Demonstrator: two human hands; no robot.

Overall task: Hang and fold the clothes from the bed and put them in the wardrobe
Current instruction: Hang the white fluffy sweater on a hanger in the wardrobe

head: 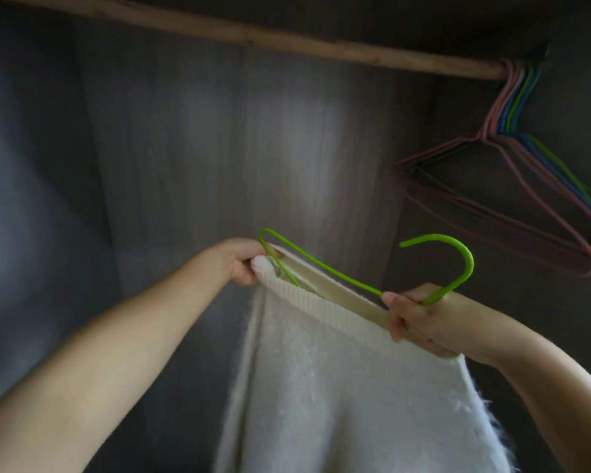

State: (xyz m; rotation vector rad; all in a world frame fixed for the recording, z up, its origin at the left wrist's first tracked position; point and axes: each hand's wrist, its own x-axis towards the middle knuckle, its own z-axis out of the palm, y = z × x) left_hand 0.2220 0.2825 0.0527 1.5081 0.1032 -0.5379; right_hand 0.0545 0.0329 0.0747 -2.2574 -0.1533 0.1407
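Left hand (pixel 244 264) pinching green hanger (pixel 335 269) end and white garment (pixel 338 387), right hand (pixel 420 319) gripping its neck, below rail (pixel 287 37)

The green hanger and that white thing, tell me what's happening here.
A person stands at an open wardrobe, fitting a fuzzy white garment onto a green hanger. The left hand pinches the garment's ribbed edge at the hanger's far end; the right hand grips hanger and fabric just below the hook. It isn't on the wooden rail yet. Empty coloured hangers hang at the rail's right end.
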